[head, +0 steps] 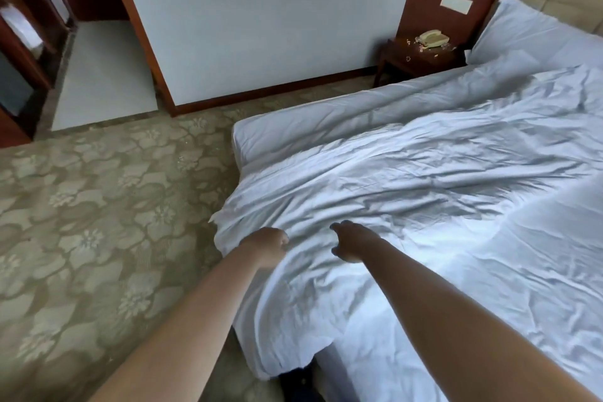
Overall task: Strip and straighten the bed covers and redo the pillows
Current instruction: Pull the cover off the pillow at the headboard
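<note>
Two bare arms reach out over the near corner of the bed, where the left hand (267, 246) bunches its curled fingers into the rumpled white duvet (424, 192) and the right hand (350, 240), just beside it, hovers with fingers loosely curled, holding nothing. Far beyond the right hand a white pillow (535, 33) lies at the head of the bed. Beyond both hands stands a dark nightstand (421, 59) bearing a beige telephone (432, 38), and flowered carpet (98, 222) spreads left of the left hand.
</note>
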A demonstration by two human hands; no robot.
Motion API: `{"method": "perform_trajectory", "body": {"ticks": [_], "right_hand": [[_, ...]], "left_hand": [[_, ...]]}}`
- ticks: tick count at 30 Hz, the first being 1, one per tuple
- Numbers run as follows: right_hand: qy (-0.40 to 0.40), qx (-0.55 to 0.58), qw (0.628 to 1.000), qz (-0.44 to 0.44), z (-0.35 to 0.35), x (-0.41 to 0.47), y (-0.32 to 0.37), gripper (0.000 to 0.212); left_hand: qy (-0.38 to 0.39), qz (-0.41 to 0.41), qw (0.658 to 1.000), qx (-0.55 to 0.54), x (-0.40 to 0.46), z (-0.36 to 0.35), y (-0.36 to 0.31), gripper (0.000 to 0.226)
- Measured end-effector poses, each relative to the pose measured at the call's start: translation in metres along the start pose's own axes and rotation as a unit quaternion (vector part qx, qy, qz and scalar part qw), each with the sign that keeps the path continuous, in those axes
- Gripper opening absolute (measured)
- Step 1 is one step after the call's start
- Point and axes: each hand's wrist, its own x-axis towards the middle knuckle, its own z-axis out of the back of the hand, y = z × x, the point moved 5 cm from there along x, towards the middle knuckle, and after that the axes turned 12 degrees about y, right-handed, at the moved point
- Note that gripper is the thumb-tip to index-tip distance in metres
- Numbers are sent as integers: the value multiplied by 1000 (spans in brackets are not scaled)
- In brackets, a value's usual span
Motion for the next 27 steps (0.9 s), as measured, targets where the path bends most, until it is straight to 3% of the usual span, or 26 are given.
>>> {"method": "perform_trajectory", "body": {"ticks": [8,17,23,27], "right_hand": [[12,59,998,30,81,152,44,56],[24,208,976,-67,121,245,-12,54],[-26,361,915,-178,114,300,-39,53],[-62,442,857,-257,100,317,-29,54]], "left_hand": [[42,19,998,48,105,97,58,45],[89,-35,992,88,240,174,52,51],[88,-154,977,122,344,186,27,71],[101,-207,961,152,385,188,24,46]]}}
